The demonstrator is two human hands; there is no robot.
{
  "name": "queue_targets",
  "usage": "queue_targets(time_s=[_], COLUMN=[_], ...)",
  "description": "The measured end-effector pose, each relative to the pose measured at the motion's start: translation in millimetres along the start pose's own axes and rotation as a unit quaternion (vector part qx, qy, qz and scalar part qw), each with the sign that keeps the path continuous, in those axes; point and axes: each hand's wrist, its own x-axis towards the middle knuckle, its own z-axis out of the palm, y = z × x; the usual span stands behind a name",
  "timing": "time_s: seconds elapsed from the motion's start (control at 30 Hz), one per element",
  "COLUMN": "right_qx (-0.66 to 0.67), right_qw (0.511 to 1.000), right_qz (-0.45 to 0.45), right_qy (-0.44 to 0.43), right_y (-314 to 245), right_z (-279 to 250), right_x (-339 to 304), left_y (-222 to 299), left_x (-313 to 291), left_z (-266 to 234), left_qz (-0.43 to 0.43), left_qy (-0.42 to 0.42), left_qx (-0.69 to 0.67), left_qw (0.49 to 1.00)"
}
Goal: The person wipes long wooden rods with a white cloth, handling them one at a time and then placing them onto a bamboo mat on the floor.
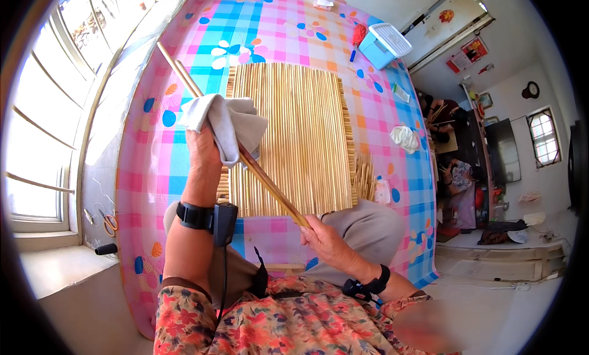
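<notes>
My left hand (pixel 204 145) is closed around a grey-white cloth (pixel 236 123), which is folded over some long, thin brown sticks (pixel 270 186). The sticks slant from the upper left down to my right hand (pixel 325 240), whose fingers are wrapped round their lower end. At least two stick tips stand out beyond the cloth, one further than the other. Under the sticks lies a broad, flat layer of straw-coloured stalks (pixel 288 128), set side by side in front of my bent legs. The cloth hides most of my left fingers.
A checked, flowered sheet (pixel 184 24) covers the surface. On it are a blue box with a white lid (pixel 383 45), a crumpled white cloth (pixel 405 138) and shorter stalks (pixel 365 177). Scissors (pixel 110 223) lie on the left window ledge. Other people (pixel 457 174) sit at far right.
</notes>
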Motion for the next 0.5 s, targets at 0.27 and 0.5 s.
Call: queue_targets(time_s=[0.27, 0.5], right_qx=[0.232, 0.241], right_qw=[0.965, 0.961], right_qz=[0.058, 0.058], right_qy=[-0.109, -0.121], right_y=[-34, -45], right_z=[18, 13], right_x=[92, 116], left_y=[8, 4], left_x=[-15, -15], left_z=[10, 16], left_qz=[-0.018, -0.055], left_qy=[-0.046, -0.033], left_qx=[0.016, 0.008], left_qw=[0.999, 0.998])
